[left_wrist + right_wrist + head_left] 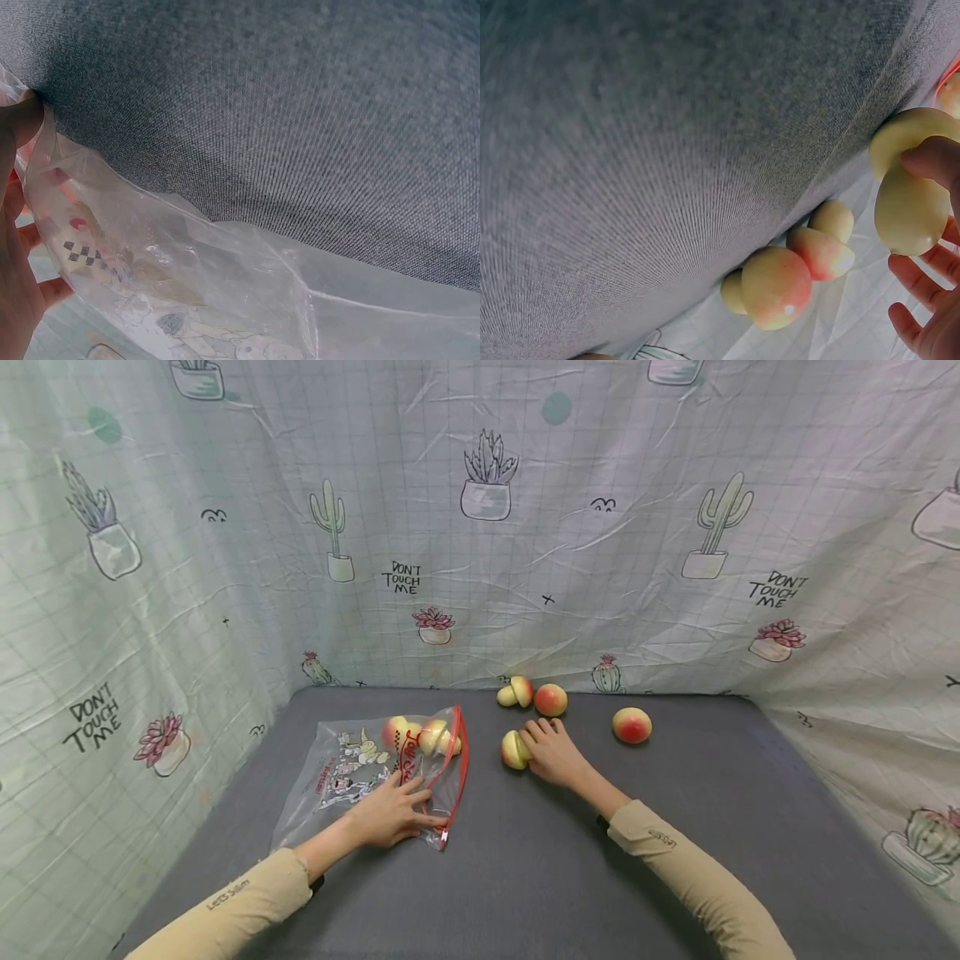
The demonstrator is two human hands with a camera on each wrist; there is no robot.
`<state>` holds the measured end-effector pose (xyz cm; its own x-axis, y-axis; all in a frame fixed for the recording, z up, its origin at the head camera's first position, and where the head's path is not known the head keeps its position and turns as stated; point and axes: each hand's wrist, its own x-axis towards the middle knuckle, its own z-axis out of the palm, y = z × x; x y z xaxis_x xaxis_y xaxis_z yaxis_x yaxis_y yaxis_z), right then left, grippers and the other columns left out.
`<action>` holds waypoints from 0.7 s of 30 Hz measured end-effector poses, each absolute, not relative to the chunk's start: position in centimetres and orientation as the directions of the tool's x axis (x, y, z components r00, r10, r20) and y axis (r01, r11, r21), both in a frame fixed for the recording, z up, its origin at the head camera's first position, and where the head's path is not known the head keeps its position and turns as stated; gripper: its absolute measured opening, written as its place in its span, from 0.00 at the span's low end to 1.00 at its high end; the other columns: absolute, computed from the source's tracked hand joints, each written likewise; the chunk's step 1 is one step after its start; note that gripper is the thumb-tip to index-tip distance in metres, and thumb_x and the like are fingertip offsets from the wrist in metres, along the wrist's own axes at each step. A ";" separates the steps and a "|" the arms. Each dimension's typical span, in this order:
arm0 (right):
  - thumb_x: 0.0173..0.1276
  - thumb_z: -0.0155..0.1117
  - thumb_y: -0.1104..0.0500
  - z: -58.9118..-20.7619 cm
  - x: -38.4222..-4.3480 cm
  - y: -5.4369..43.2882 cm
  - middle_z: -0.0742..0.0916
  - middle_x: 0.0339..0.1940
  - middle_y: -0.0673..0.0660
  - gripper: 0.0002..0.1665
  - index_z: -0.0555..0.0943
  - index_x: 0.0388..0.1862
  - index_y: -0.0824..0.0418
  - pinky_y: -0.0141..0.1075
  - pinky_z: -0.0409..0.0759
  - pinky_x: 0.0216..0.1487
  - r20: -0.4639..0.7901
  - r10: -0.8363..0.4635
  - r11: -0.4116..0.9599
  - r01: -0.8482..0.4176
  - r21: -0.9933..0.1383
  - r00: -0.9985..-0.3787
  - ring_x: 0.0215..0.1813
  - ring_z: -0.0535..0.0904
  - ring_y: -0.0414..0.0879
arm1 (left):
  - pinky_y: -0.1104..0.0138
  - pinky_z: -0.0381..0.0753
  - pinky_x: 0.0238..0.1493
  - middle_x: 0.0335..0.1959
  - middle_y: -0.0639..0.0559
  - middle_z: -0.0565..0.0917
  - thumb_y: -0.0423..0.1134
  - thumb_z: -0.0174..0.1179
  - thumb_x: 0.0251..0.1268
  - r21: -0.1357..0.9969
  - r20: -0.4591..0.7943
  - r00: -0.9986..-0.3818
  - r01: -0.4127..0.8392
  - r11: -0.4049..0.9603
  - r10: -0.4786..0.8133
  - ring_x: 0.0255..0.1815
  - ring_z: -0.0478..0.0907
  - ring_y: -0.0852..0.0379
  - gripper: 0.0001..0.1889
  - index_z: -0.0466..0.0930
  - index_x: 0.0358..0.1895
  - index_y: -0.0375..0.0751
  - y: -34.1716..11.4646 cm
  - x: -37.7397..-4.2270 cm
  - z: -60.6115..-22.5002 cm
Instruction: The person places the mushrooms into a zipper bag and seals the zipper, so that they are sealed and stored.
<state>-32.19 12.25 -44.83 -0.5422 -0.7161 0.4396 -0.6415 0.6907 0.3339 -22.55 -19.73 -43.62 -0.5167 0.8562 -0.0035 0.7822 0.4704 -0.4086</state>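
Note:
My left hand (388, 814) lies over the near part of a clear plastic zip bag (306, 793) with a red zip edge, fingers spread on its printed front. In the left wrist view the thumb (22, 120) catches the bag's near edge, with the plastic between it and the fingers. Inside the bag, near the zip end, are mushroom-shaped toys (435, 737). To the right, my right hand (553, 752) grips another toy mushroom (911, 210), yellow with a reddish cap. Its thumb presses the pale stem in the right wrist view.
Beyond the right hand, a toy mushroom (516, 692) lies on its side beside another one (551, 700), cap upward. Farther right sits one more (632, 726). The dark grey cloth table (480, 893) meets a hanging printed curtain (540, 577) at the back and sides.

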 end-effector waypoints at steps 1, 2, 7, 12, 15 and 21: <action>0.44 0.70 0.53 -44.9 -32.2 12.2 0.75 0.43 0.55 0.28 0.74 0.45 0.59 0.44 0.66 0.44 0.438 -0.717 0.690 -0.644 0.331 -0.543 0.42 0.69 0.50 | 0.47 0.68 0.50 0.53 0.51 0.76 0.54 0.51 0.60 -0.410 -0.004 -0.517 0.782 0.470 0.856 0.60 0.68 0.43 0.22 0.63 0.59 0.75 -19.7 -22.6 -43.7; 0.44 0.70 0.52 -44.9 -32.2 12.2 0.75 0.43 0.55 0.28 0.74 0.45 0.59 0.44 0.66 0.44 0.437 -0.717 0.689 -0.646 0.327 -0.543 0.42 0.69 0.50 | 0.47 0.68 0.50 0.53 0.51 0.76 0.54 0.51 0.60 -0.412 -0.004 -0.516 0.781 0.469 0.856 0.60 0.68 0.43 0.22 0.63 0.59 0.75 -19.8 -22.6 -43.7; 0.46 0.68 0.53 -44.9 -32.1 12.0 0.76 0.43 0.55 0.27 0.74 0.46 0.59 0.45 0.66 0.44 0.436 -0.715 0.690 -0.654 0.310 -0.547 0.42 0.69 0.49 | 0.47 0.68 0.51 0.52 0.51 0.76 0.54 0.51 0.60 -0.426 0.004 -0.506 0.779 0.460 0.862 0.60 0.68 0.43 0.22 0.63 0.59 0.75 -19.8 -22.7 -43.8; 0.47 0.67 0.52 -44.9 -32.0 11.9 0.76 0.43 0.56 0.27 0.74 0.46 0.59 0.45 0.66 0.44 0.431 -0.714 0.690 -0.660 0.297 -0.552 0.42 0.69 0.50 | 0.47 0.68 0.50 0.51 0.52 0.76 0.55 0.51 0.59 -0.442 0.019 -0.494 0.776 0.450 0.869 0.59 0.69 0.44 0.23 0.64 0.59 0.75 -19.9 -22.8 -44.0; 0.47 0.68 0.51 -44.9 -31.9 11.8 0.76 0.42 0.56 0.27 0.74 0.46 0.59 0.45 0.66 0.44 0.434 -0.712 0.690 -0.665 0.285 -0.552 0.42 0.69 0.50 | 0.47 0.68 0.50 0.50 0.52 0.76 0.55 0.51 0.59 -0.441 0.022 -0.491 0.777 0.450 0.871 0.59 0.69 0.44 0.23 0.64 0.59 0.75 -19.9 -22.8 -44.0; 0.49 0.67 0.50 -44.8 -31.6 11.5 0.76 0.41 0.55 0.26 0.74 0.46 0.59 0.45 0.66 0.43 0.433 -0.713 0.684 -0.682 0.259 -0.551 0.42 0.69 0.50 | 0.47 0.68 0.50 0.51 0.51 0.76 0.54 0.51 0.59 -0.430 0.017 -0.501 0.778 0.458 0.865 0.59 0.68 0.43 0.22 0.64 0.59 0.75 -19.9 -22.7 -44.0</action>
